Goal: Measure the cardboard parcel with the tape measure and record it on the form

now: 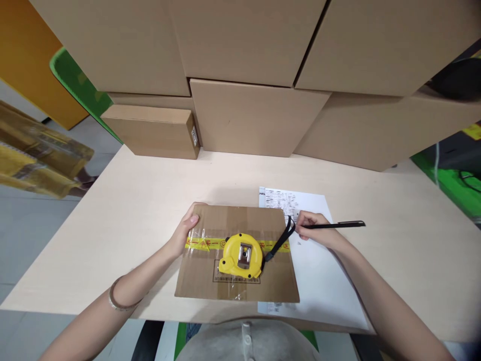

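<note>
A flat cardboard parcel [210, 281] sealed with clear and yellow tape lies on the pale table in front of me. A yellow tape measure [240, 255] with a black wrist strap [280, 240] rests on top of it. My left hand [186, 230] grips the parcel's left edge, fingers curled over it. My right hand [313, 228] pinches a black pen [338, 225] with its tip over a printed white sheet [319, 281] that lies partly under the parcel's right side.
Large cardboard boxes [255, 115] are stacked along the table's far edge, with a smaller box [154, 130] at the left. Green flooring [447, 175] and cables lie to the right. The table's near edge [75, 306] is close to my body.
</note>
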Tool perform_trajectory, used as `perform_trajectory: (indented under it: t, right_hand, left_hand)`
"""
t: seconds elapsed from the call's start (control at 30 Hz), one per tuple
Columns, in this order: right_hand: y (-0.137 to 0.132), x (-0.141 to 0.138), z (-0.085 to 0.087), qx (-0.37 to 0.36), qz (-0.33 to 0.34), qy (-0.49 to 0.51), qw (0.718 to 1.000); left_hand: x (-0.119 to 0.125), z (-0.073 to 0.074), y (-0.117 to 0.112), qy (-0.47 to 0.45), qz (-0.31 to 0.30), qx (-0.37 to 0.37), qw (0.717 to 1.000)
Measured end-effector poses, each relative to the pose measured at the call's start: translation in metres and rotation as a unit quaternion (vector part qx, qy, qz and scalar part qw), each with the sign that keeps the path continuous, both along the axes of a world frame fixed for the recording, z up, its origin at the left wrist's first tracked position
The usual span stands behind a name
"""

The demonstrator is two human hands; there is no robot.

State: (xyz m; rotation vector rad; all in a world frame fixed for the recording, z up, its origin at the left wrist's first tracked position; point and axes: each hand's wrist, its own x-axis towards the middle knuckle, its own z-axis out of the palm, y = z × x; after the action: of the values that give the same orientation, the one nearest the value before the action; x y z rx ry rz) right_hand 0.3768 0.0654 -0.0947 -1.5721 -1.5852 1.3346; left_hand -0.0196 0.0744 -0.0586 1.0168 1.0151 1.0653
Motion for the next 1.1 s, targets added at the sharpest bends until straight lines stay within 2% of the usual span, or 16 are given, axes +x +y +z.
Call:
perform_trajectory:
  t: [0.5, 0.77, 1.1]
  right_hand:
    - [0.0012, -0.0003, 0.0038, -0.004, 0.009, 0.003, 1.0]
    - [0.0007, 0.0004, 0.002, -0.004, -0.003, 0.003, 1.0]
    - [0.0017, -0.004, 0.0088, -0.015, -0.003, 0.004, 1.0]
  left_hand:
    - [0.0016, 0.0026, -0.0011, -0.004, 0.005, -0.002, 1.0]
    - [0.0003, -0.0003, 0.0006, -0.003, 0.002, 0.002, 1.0]
    - [-0.0008, -0.0028, 0.0008, -0.013, 0.005, 0.0, 1.0]
